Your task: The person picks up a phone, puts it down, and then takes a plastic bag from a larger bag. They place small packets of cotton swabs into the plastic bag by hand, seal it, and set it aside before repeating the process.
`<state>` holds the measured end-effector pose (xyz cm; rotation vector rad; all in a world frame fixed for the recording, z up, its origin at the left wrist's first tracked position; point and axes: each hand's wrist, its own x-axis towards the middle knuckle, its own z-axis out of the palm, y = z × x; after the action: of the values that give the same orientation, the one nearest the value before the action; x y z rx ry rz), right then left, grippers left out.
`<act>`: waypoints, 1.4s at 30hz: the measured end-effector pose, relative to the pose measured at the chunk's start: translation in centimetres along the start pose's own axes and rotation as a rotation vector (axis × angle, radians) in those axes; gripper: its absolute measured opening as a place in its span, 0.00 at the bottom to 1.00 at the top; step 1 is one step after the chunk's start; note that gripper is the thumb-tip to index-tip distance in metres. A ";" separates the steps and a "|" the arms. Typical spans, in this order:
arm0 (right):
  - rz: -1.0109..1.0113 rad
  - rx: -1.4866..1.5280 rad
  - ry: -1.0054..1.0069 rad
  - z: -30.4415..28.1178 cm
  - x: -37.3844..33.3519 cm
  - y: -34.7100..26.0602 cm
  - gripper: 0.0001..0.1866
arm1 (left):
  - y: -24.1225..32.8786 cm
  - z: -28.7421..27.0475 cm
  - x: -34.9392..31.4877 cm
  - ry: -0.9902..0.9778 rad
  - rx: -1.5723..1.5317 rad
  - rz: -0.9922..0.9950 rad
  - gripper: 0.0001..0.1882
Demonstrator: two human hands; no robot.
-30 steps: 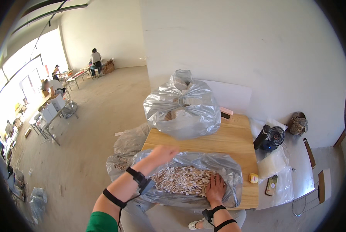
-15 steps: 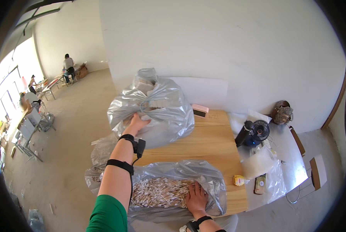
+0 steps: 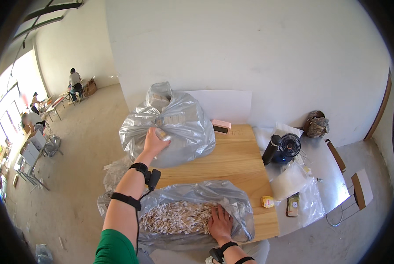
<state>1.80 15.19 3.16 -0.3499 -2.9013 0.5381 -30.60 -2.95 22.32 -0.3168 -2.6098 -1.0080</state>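
Note:
A bulging silver-grey plastic bag (image 3: 188,127) stands at the back of the wooden table, with pale bundles showing at its gathered top. My left hand (image 3: 155,141) reaches to its near side; thumb and fingers curl around something pale at the bag's opening, too small to name. Closer to me, an opened grey plastic bag (image 3: 206,189) lies spread along the front edge. A loose heap of cotton swabs (image 3: 175,218) with wooden sticks fills it. On the right end of that heap rests my right hand (image 3: 220,223), palm down with fingers spread.
Beside the wooden table (image 3: 241,163), a metal-topped table (image 3: 333,185) holds a small black fan (image 3: 289,145), a dark bottle (image 3: 271,149), a phone (image 3: 293,205) and clear plastic. A pink-framed device (image 3: 221,126) and a yellow box (image 3: 267,201) sit on the wood. Other people work far left.
The view has shifted slightly. My left thumb has spread away from the fingers, and a pale thing now shows between them. My right hand stays on the swabs.

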 end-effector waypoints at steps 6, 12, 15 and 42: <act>-0.029 -0.027 0.055 -0.2 -0.1 -0.1 0.25 | 4.1 -8.9 -2.4 0.292 -0.078 0.119 0.39; -0.112 -0.030 0.116 0.4 -0.6 0.3 0.26 | 3.2 -16.1 -8.5 0.527 -1.010 -0.084 0.32; -0.108 -0.069 0.026 0.0 -0.5 0.7 0.27 | 1.8 -17.4 -12.8 0.429 -1.265 -0.114 0.27; -0.221 0.630 0.485 -14.8 -4.3 -11.0 0.07 | -3.0 -4.3 -35.3 -0.220 -1.697 -0.778 0.23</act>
<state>6.81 9.03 20.30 -0.0499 -2.1336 1.0974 1.91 -11.15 10.22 0.3176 -1.1994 -3.2972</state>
